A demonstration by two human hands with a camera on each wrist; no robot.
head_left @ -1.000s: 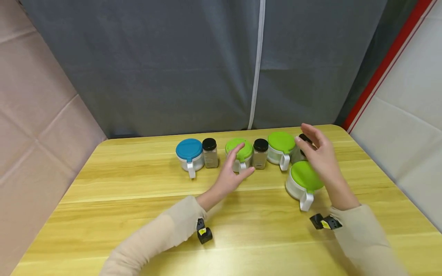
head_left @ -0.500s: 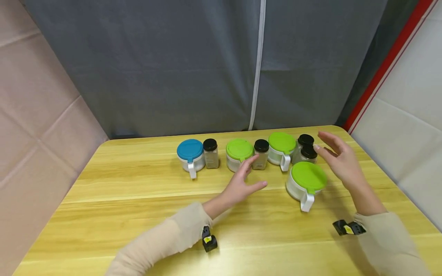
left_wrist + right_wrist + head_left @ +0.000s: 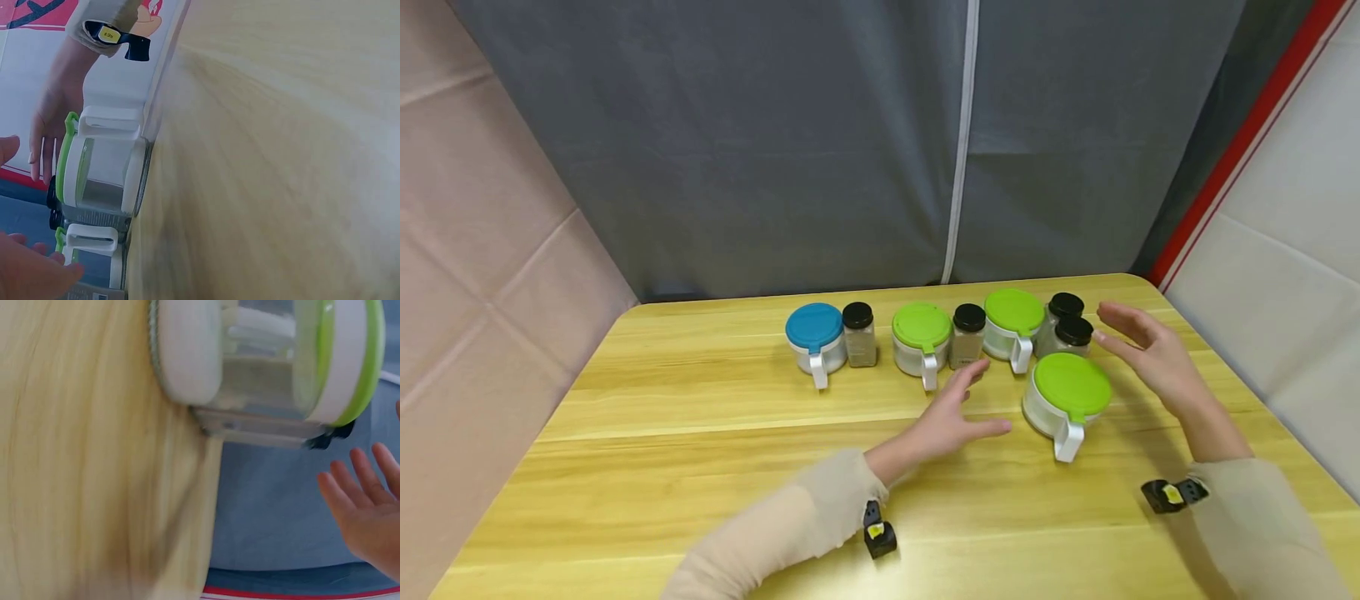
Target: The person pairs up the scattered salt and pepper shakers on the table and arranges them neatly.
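My left hand (image 3: 943,422) hovers over the table with fingers and thumb spread, holding nothing. It is in front of a black-capped jar (image 3: 967,336) and left of the nearest green-lidded seasoning pot (image 3: 1070,385). That pot has a white handle facing me; in the right wrist view its clear body (image 3: 259,381) shows. My right hand (image 3: 1165,367) is empty too, fingers loosely extended, just right of two black-capped jars (image 3: 1073,333). In the left wrist view my right hand (image 3: 57,112) shows beyond the nearest pot (image 3: 103,169), apart from it.
A blue-lidded pot (image 3: 815,329) stands left in the back row, with a black-capped jar (image 3: 859,335) beside it. Two more green-lidded pots, one in the middle (image 3: 921,329) and one farther right (image 3: 1013,315), complete the row. A grey curtain (image 3: 775,150) hangs behind the wooden table (image 3: 662,450).
My right hand has moved right and toward me, away from the black-capped jars. My left hand has shifted right and nearer, uncovering the middle green-lidded pot. The pots and jars stay in place.
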